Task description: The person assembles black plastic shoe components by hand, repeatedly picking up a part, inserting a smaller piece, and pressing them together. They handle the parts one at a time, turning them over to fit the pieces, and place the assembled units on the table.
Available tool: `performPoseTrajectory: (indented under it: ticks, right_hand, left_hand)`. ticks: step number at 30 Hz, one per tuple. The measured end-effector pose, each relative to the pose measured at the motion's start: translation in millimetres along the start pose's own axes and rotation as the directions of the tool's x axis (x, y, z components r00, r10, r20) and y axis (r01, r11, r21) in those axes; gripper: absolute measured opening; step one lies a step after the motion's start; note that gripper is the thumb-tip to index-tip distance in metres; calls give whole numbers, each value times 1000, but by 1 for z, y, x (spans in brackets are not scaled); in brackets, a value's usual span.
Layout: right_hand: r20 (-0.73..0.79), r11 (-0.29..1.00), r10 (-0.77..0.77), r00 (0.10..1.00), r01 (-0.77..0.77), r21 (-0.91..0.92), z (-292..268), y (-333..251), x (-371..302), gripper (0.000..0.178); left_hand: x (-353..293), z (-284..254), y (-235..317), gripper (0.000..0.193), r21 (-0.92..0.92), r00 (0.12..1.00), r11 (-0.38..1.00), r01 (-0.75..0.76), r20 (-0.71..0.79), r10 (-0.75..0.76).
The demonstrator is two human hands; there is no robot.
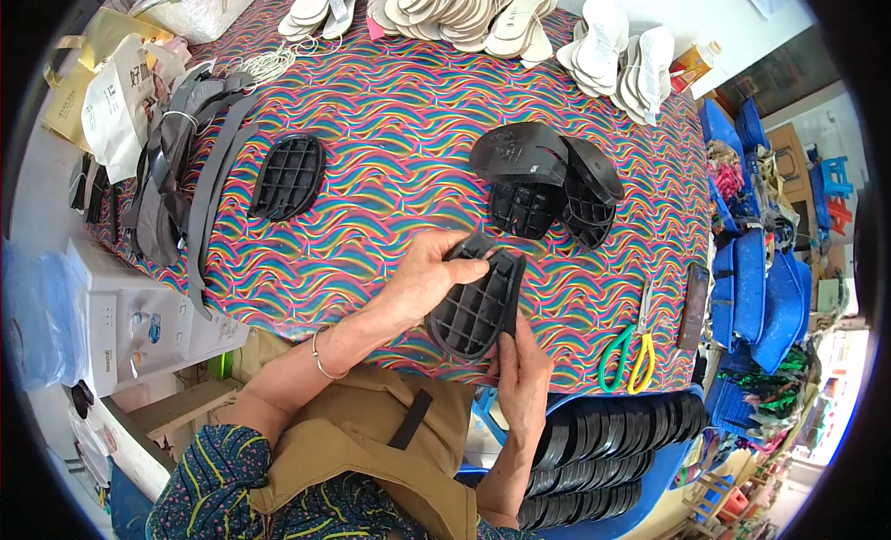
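Observation:
Over the near edge of the table I hold a black shoe heel piece (473, 303), its hollow side with a grid of ribs facing up. My left hand (432, 275) is closed on its upper left, the thumb lying over the rim. At the lower right edge my right hand (522, 368) pinches the piece, where a dark strip seems to run along the side. Beyond my hands, black curved pieces (520, 153) lie on and against more ribbed heel pieces (524, 210). A single ribbed heel piece (290, 178) rests to the left.
Long dark strips (218, 201) and a tied bundle (172, 187) lie at the left. White insole-shaped stacks (445, 11) line the far side. Scissors (633, 354) with green and yellow handles sit at the right, near a dark bar (692, 308). A blue bin (664, 484) holds rows of black pieces.

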State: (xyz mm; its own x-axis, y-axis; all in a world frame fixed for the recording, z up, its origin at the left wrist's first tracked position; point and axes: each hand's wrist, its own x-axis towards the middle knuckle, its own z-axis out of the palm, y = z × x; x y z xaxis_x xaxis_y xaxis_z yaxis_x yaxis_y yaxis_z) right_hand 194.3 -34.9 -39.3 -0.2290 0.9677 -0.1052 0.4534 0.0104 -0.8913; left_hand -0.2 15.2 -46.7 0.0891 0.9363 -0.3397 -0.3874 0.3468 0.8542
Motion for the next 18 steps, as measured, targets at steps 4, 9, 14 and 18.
performPoseTrajectory:
  ticks: [4,9,14,18]
  right_hand:
    - [-94,995,71,993,-64,80,10,-7,-17,37]
    - [-191,990,95,977,-72,120,20,-10,-31,25]
    - [-230,999,13,973,-1,52,26,-1,-38,31]
    - [-201,993,66,977,-45,107,26,-8,-38,33]
  left_hand:
    - [-1,7,8,15,-71,999,997,-22,-38,20]
    - [-2,11,8,14,-131,999,991,8,-30,-12]
    - [-7,15,15,13,-145,1000,989,16,-16,-19]
    - [-6,16,11,14,-173,1000,985,11,-22,-15]
